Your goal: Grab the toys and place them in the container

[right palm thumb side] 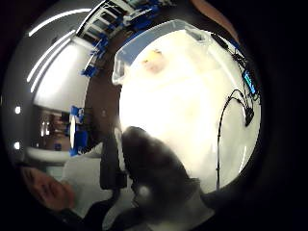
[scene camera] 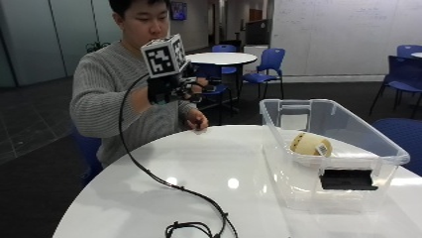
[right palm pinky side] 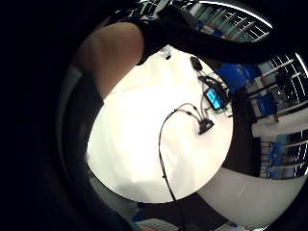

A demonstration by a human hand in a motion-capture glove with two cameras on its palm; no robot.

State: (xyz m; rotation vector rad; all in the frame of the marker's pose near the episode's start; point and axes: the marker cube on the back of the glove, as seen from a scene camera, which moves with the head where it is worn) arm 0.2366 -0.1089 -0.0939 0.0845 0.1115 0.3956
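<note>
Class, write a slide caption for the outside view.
Gloved right hand raised above the white table; a yellow toy lies inside the clear container.

Round white table (right palm pinky side: 144, 144) with a small lit-screen device (right palm pinky side: 214, 98) — blue chairs (right palm pinky side: 240, 77) beyond

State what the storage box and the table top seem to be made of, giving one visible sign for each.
The storage box looks like clear, glossy plastic: the yellowish toy inside and the table behind show through its walls. The table top looks like a smooth white laminate or a similar hard coating, since ceiling lights reflect off it as bright spots; its core cannot be told.
</note>
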